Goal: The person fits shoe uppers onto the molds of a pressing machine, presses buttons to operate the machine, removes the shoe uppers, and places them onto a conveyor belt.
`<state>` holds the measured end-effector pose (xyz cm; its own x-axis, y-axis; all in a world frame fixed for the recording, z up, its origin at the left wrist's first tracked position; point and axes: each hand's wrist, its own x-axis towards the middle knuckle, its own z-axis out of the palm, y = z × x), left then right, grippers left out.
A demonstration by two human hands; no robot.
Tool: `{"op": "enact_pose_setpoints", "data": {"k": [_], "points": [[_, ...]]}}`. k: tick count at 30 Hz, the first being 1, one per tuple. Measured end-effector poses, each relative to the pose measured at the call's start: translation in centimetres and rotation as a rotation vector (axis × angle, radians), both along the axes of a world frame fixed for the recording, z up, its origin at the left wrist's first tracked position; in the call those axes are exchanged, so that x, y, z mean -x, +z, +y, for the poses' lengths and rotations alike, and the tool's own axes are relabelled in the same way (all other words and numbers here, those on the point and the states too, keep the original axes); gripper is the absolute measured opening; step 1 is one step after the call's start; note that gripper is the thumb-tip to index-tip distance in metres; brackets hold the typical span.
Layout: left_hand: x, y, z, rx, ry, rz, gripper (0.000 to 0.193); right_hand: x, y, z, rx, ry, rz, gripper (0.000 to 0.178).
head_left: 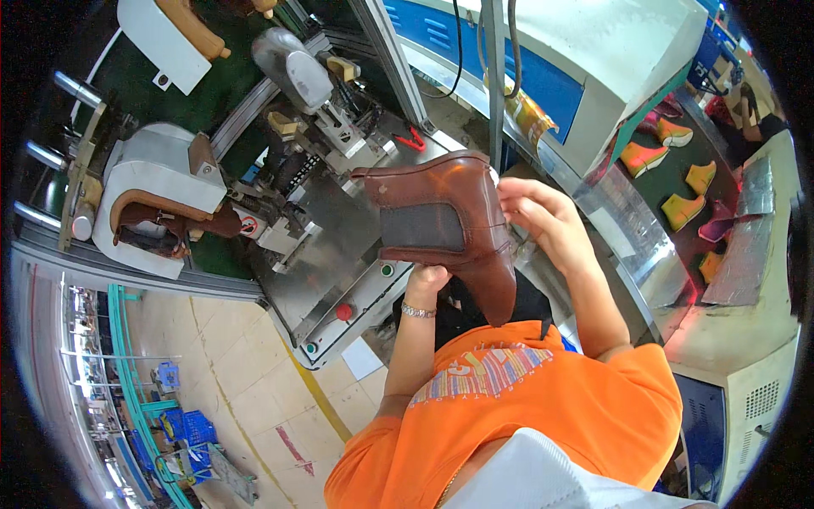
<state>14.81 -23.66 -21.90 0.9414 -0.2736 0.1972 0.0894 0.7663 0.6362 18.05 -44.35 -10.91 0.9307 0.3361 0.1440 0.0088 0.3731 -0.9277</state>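
A brown leather ankle boot (487, 199) with a dark grey elastic side panel is held up in front of my orange shirt. Its toe points down toward me and its shaft opening faces left. My left hand (430, 278) grips the shaft from below, with most of its fingers hidden behind the leather. At the heel end, my right hand (543, 219) has bent fingers against the boot's back edge; a small white bit shows by the fingertips, too small to name.
Left stands a machine with padded white forms (161, 178), one bearing a brown boot upper (148, 229). Its metal bench (339, 220) has a red button (343, 312) in front and red-handled pliers (411, 140). Yellow boot uppers (682, 209) lie inside the machine at right.
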Motion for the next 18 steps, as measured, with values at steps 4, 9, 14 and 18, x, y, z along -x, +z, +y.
{"op": "enact_pose_setpoints", "data": {"k": [4, 9, 14, 18], "points": [[0.9, -1.4, 1.8, -0.138, 0.121, -0.038, 0.084, -1.9, -0.2, 1.7, -0.187, 0.169, 0.300, 0.030], [2.6, -3.6, 5.1, -0.307, 0.171, -0.018, 0.080, -2.2, -0.8, 4.0, -0.235, 0.268, 0.528, 0.020], [4.4, -0.3, 7.9, -1.069, 0.200, 0.007, 0.068, -2.7, -1.3, 5.1, -0.177, 0.347, 0.440, 0.016], [3.6, 4.8, 12.8, -1.068, 0.531, -0.035, 0.062, -4.1, 0.9, 5.2, 0.185, 0.627, 0.120, 0.013]]}}
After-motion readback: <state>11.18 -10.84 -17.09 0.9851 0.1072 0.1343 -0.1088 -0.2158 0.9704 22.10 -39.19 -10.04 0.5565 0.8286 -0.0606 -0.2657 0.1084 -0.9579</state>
